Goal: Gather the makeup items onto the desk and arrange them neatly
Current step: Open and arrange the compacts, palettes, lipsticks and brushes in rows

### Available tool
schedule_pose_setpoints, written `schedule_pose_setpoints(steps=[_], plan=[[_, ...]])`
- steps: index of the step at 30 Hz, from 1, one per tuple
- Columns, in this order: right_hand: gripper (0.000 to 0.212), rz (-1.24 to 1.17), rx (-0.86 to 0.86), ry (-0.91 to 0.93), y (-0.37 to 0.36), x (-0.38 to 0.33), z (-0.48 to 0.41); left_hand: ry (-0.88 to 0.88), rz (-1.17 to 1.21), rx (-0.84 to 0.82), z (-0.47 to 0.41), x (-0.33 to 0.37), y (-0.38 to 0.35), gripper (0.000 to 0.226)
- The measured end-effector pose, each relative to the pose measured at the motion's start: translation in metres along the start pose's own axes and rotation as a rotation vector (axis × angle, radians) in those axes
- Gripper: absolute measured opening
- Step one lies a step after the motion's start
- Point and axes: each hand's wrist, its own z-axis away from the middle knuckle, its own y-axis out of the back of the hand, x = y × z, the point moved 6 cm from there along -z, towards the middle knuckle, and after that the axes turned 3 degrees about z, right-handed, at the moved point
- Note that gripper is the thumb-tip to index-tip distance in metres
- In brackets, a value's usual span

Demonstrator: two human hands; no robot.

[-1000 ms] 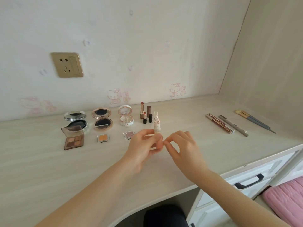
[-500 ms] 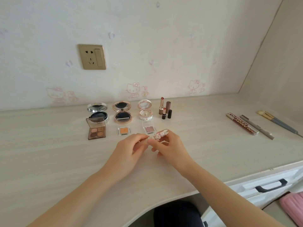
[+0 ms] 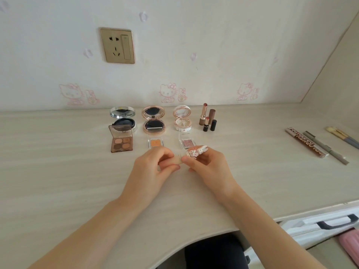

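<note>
A small beige tube [image 3: 177, 159] with a white bunny cap [image 3: 198, 151] is held nearly level, pinched between the fingers [image 3: 165, 154]; just beyond them, an orange eyeshadow pan [image 3: 155, 143] and a pink pan [image 3: 188, 143]; farther back, an open palette [image 3: 120, 141], three open compacts [image 3: 153, 121], upright lipsticks [image 3: 207, 120]; well right, pencils [image 3: 314, 145] lying flat on the worktop [image 3: 58, 171].

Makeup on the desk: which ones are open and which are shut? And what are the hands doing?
Silver compact, open, lid up.
Rose-gold compact, open, lid up.
White compact, open.
Four-colour palette, open.
Tall lipstick, uncapped, standing.
Short lipstick, uncapped, standing.
Bunny-capped tube, held in both hands; cap on or off unclear.
Left hand, grips tube body.
Right hand, pinches cap.
</note>
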Motion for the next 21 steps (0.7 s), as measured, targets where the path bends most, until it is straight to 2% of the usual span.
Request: schedule_pose_setpoints(steps=[4,10,13,16,19,21], plan=[[0.015,-0.011,-0.015,0.006,0.0023,0.0017,0.0022,0.024,0.07,-0.032,-0.0011,0.0008,0.0017,0.014],[0.034,-0.162,-0.069,-0.009,0.0007,-0.0015,0.0068,-0.01,0.049,-0.039,0.0011,0.0066,-0.0008,0.016],[0.023,-0.111,0.049,-0.039,0.0055,-0.0008,0.0071,-0.048,-0.014,-0.033,0.0027,0.0092,-0.0032,0.021],[0.015,-0.061,0.087,-0.019,0.0075,-0.0013,0.0072,-0.067,-0.048,-0.031,0.0028,0.0095,-0.0036,0.023],[0.038,-0.145,0.029,-0.016,0.0077,-0.0024,0.0093,-0.058,-0.038,-0.022,0.0015,0.0073,-0.002,0.022],[0.044,-0.157,0.025,-0.024,0.0085,-0.0035,0.0095,-0.057,-0.036,-0.017,0.0016,0.0066,-0.0015,0.021]])
